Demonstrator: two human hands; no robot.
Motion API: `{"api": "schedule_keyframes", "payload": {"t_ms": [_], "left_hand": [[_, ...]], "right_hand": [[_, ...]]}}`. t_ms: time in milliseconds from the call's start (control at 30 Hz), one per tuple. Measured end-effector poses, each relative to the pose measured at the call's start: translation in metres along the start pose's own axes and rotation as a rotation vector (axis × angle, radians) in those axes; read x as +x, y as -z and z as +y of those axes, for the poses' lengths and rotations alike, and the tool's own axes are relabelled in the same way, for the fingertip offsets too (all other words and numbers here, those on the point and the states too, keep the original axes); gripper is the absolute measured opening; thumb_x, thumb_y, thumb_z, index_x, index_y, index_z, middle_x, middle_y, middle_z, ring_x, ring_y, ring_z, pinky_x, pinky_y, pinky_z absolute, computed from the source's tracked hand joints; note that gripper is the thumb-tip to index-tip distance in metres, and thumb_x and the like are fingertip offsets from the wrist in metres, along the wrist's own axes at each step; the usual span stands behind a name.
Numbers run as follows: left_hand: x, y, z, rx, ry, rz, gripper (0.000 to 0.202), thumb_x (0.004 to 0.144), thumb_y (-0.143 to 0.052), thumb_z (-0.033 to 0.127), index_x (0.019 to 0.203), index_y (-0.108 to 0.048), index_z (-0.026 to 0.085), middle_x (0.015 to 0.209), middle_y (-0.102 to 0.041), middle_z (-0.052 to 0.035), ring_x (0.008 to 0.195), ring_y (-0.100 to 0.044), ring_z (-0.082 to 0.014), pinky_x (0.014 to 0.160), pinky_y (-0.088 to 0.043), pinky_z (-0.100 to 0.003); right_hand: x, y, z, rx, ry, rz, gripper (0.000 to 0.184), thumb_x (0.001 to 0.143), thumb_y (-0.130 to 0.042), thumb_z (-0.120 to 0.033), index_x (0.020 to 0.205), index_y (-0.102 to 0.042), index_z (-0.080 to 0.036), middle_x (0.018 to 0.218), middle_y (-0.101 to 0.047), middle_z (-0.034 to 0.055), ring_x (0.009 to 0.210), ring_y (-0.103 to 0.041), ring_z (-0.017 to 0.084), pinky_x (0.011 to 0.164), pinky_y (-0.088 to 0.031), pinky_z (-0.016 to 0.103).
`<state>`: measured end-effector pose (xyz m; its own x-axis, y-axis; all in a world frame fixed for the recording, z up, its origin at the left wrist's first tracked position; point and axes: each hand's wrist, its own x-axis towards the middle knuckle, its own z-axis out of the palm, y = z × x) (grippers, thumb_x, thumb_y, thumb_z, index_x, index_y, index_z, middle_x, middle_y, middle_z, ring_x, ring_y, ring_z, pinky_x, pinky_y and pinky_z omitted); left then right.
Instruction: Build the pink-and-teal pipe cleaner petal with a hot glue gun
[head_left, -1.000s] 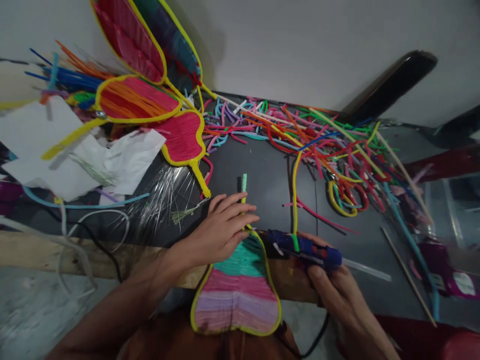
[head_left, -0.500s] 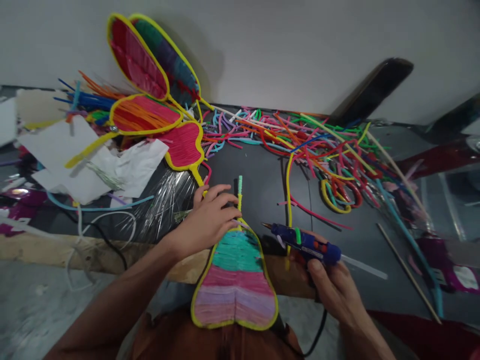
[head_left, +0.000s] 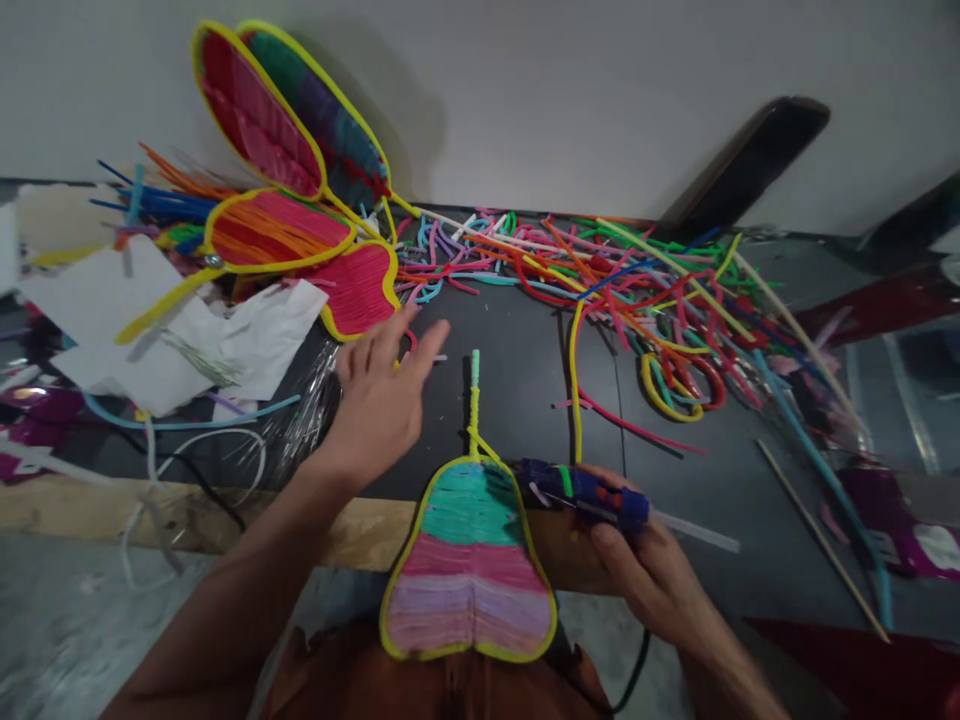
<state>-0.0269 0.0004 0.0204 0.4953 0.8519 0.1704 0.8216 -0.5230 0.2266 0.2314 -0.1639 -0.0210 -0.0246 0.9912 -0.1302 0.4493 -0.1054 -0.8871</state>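
Observation:
My right hand (head_left: 645,570) grips a blue glue gun (head_left: 592,492) with a clear glue stick (head_left: 697,531) in its back end. The gun's tip points left, close to the upper right edge of a petal (head_left: 472,560) made of pipe cleaners. Teal, pink and lilac bands fill that petal inside a yellow rim, and a twisted stem (head_left: 475,400) rises from its top. My left hand (head_left: 386,395) hangs over the table with fingers spread, holding nothing. Just beyond its fingertips lies a pink petal (head_left: 362,290) with a yellow rim.
Rimmed petals (head_left: 262,110) lean against the wall at the back left. Loose pipe cleaners (head_left: 540,265) are heaped along the back. White paper (head_left: 120,320) covers the left side, a wooden stick (head_left: 821,540) lies right, and a dark flat object (head_left: 750,165) leans on the wall.
My left hand has come off the petal's stem area and moved up and left, its fingers spreading. My right hand has brought the glue gun left, nearer the petal.

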Motion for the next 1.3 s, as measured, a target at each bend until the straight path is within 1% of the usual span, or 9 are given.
{"api": "schedule_keyframes", "payload": {"t_ms": [100, 200, 300, 467, 633, 833, 967, 1100, 1300], "left_hand": [[-0.01, -0.01, 0.004, -0.146, -0.246, -0.156, 0.032, 0.089, -0.051, 0.022, 0.12, -0.057, 0.025, 0.134, -0.052, -0.0067, 0.13, -0.037, -0.0295, 0.104, -0.027, -0.052], [-0.021, -0.024, 0.008, -0.227, -0.349, -0.278, 0.032, 0.085, -0.06, 0.031, 0.117, -0.059, 0.026, 0.13, -0.057, -0.0048, 0.131, -0.035, -0.0292, 0.106, -0.021, -0.054], [-0.025, -0.03, 0.009, -0.248, -0.345, -0.306, 0.034, 0.082, -0.064, 0.032, 0.115, -0.06, 0.025, 0.127, -0.059, -0.0052, 0.13, -0.035, -0.0296, 0.107, -0.017, -0.056], [-0.023, -0.034, 0.006, -0.269, -0.34, -0.285, 0.034, 0.08, -0.067, 0.037, 0.112, -0.062, 0.025, 0.123, -0.061, -0.0046, 0.129, -0.036, -0.0289, 0.107, -0.016, -0.054], [-0.025, -0.037, 0.005, -0.266, -0.351, -0.275, 0.034, 0.079, -0.068, 0.038, 0.11, -0.062, 0.025, 0.124, -0.06, -0.0046, 0.128, -0.036, -0.0299, 0.107, -0.017, -0.053], [-0.024, -0.038, 0.005, -0.269, -0.35, -0.288, 0.037, 0.079, -0.068, 0.036, 0.113, -0.061, 0.024, 0.124, -0.06, -0.0065, 0.129, -0.035, -0.0303, 0.106, -0.018, -0.054], [-0.024, -0.037, 0.005, -0.286, -0.351, -0.276, 0.033, 0.079, -0.067, 0.034, 0.111, -0.063, 0.024, 0.123, -0.061, -0.0063, 0.129, -0.035, -0.0299, 0.107, -0.019, -0.054], [-0.024, -0.036, 0.006, -0.291, -0.355, -0.27, 0.03, 0.079, -0.067, 0.033, 0.108, -0.064, 0.023, 0.122, -0.061, -0.0056, 0.129, -0.036, -0.0295, 0.107, -0.02, -0.054], [-0.023, -0.034, 0.007, -0.233, -0.355, -0.25, 0.034, 0.078, -0.069, 0.036, 0.109, -0.063, 0.022, 0.12, -0.06, -0.0074, 0.123, -0.039, -0.03, 0.104, -0.022, -0.052]], "right_hand": [[0.01, -0.002, -0.005, -0.065, 0.047, -0.123, 0.042, 0.094, -0.042, -0.035, 0.132, -0.044, -0.018, 0.099, -0.066, 0.0097, 0.086, -0.065, 0.019, 0.08, -0.054, 0.031], [0.018, -0.003, -0.008, -0.117, 0.06, -0.163, 0.043, 0.093, -0.043, -0.034, 0.133, -0.042, -0.018, 0.111, -0.063, 0.0119, 0.098, -0.063, 0.021, 0.087, -0.052, 0.033], [0.021, -0.003, -0.007, -0.166, 0.062, -0.182, 0.046, 0.093, -0.044, -0.033, 0.136, -0.039, -0.017, 0.115, -0.062, 0.0127, 0.099, -0.064, 0.021, 0.085, -0.052, 0.032], [0.018, -0.003, -0.001, -0.217, 0.061, -0.197, 0.048, 0.093, -0.044, -0.035, 0.138, -0.038, -0.018, 0.124, -0.059, 0.0142, 0.104, -0.063, 0.023, 0.086, -0.051, 0.032], [0.019, -0.005, 0.0, -0.242, 0.042, -0.192, 0.051, 0.093, -0.044, -0.037, 0.139, -0.036, -0.018, 0.115, -0.064, 0.013, 0.092, -0.067, 0.021, 0.079, -0.053, 0.03], [0.019, -0.006, 0.004, -0.242, 0.031, -0.19, 0.05, 0.092, -0.044, -0.038, 0.138, -0.037, -0.018, 0.115, -0.065, 0.0133, 0.09, -0.068, 0.022, 0.075, -0.054, 0.03], [0.017, -0.006, 0.004, -0.26, 0.022, -0.181, 0.053, 0.092, -0.045, -0.039, 0.14, -0.036, -0.018, 0.105, -0.068, 0.0122, 0.088, -0.068, 0.023, 0.07, -0.054, 0.029], [0.019, -0.007, -0.002, -0.307, 0.03, -0.147, 0.054, 0.09, -0.045, -0.042, 0.138, -0.04, -0.017, 0.097, -0.068, 0.0121, 0.09, -0.067, 0.025, 0.071, -0.055, 0.033], [0.019, -0.005, -0.005, -0.324, 0.059, -0.149, 0.054, 0.091, -0.045, -0.04, 0.139, -0.036, -0.017, 0.098, -0.069, 0.0122, 0.085, -0.069, 0.024, 0.067, -0.055, 0.03]]}}
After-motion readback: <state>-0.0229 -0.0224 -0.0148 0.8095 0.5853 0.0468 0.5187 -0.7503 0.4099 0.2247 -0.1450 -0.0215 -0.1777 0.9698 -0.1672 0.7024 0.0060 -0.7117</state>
